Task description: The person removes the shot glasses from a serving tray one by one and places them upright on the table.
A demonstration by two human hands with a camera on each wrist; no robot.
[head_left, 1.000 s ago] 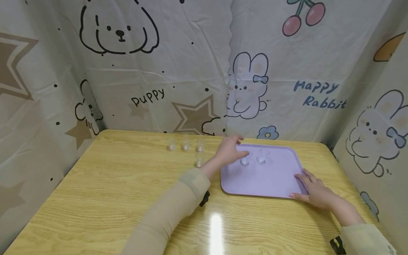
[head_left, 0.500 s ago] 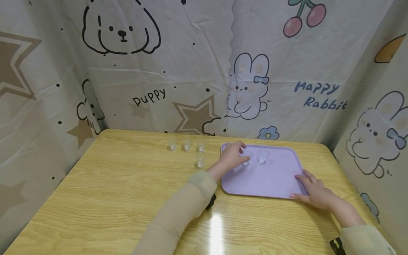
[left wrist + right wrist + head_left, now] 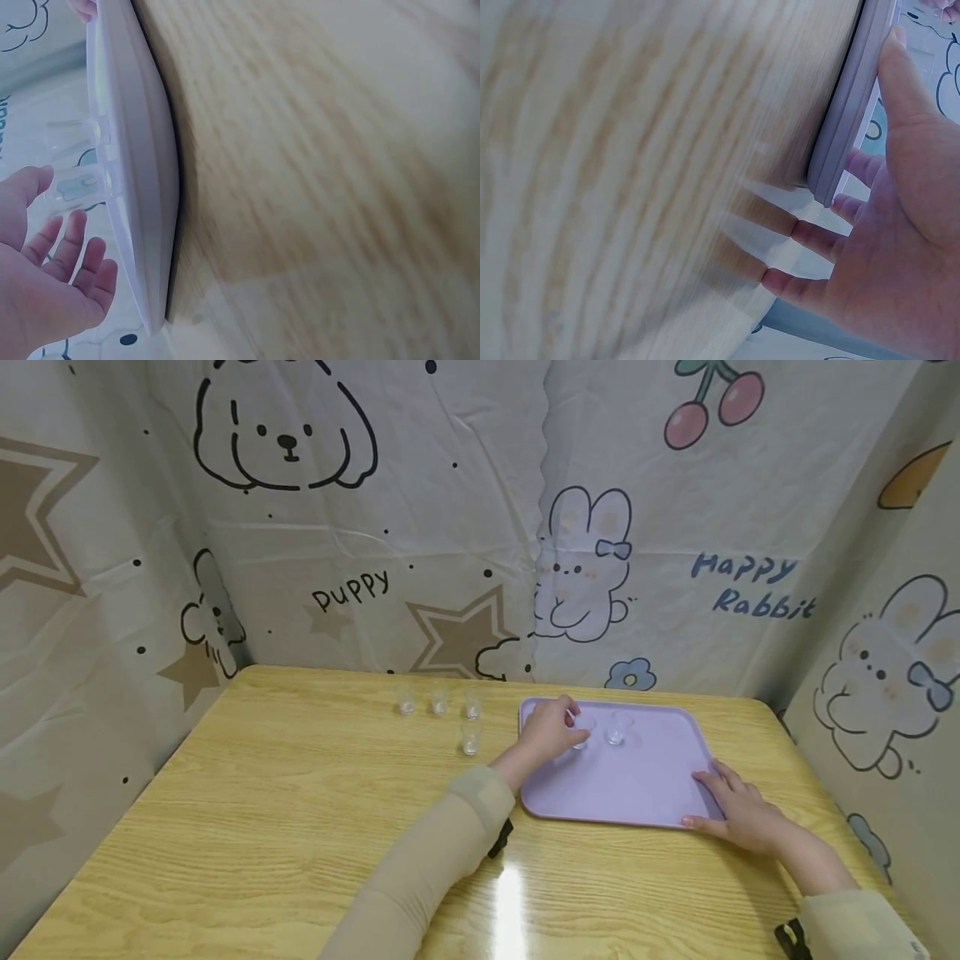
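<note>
Lilac tray (image 3: 637,789) lies on the wooden table (image 3: 262,827). Over its far left corner the left hand (image 3: 551,731) hangs with loosely spread fingers beside a small clear cup (image 3: 581,732). At its near right corner the right hand (image 3: 742,814) rests, fingers straight, thumb on the rim.

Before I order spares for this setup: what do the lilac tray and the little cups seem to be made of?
The tray looks like matte moulded plastic: even lilac colour, rounded corners, a smooth raised rim. The small cups are clear and see-through with thick bases, so glass or clear hard plastic; the pictures cannot tell which. The left hand is at one cup on the tray.
</note>
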